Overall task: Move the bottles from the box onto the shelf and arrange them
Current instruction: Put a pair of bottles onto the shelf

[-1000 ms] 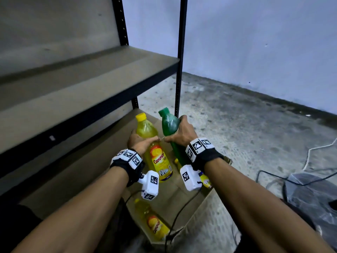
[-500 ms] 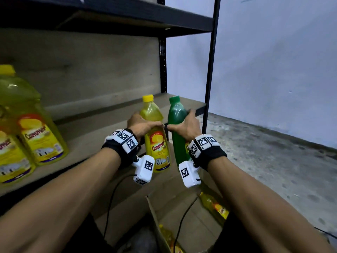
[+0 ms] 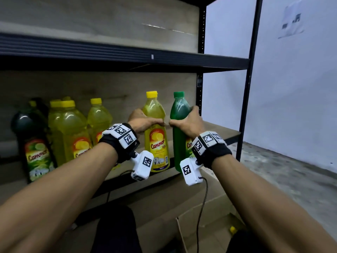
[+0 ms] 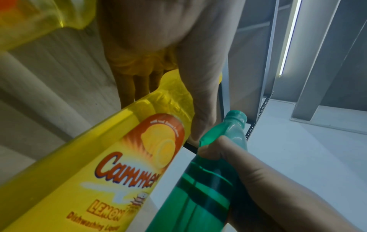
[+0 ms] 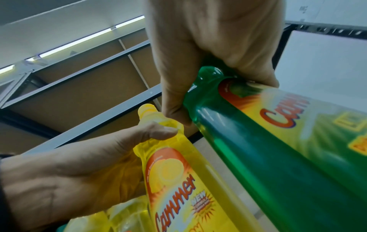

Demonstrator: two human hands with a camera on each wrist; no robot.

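Note:
My left hand (image 3: 144,123) grips a yellow dish-soap bottle (image 3: 156,132) by its upper body, upright, over the right part of the middle shelf (image 3: 218,132). Beside it my right hand (image 3: 187,123) grips a green bottle (image 3: 179,114) the same way, upright. Whether either base touches the board I cannot tell. The left wrist view shows the yellow bottle (image 4: 111,164) with fingers (image 4: 139,84) behind its neck, and the green bottle (image 4: 200,180). In the right wrist view my thumb wraps the green bottle (image 5: 258,141) and the yellow one (image 5: 174,172) is alongside. The cardboard box (image 3: 209,234) lies below.
Several yellow bottles (image 3: 67,128) and a dark green one (image 3: 34,143) stand on the left of the same shelf. An upper shelf board (image 3: 127,57) hangs just above the caps. A black upright post (image 3: 246,99) stands right of the green bottle. Another yellow cap (image 3: 233,229) shows in the box.
Both hands have lifted the two bottles up from the box to the level of the middle shelf and carried them in over its board; the head view has risen with them.

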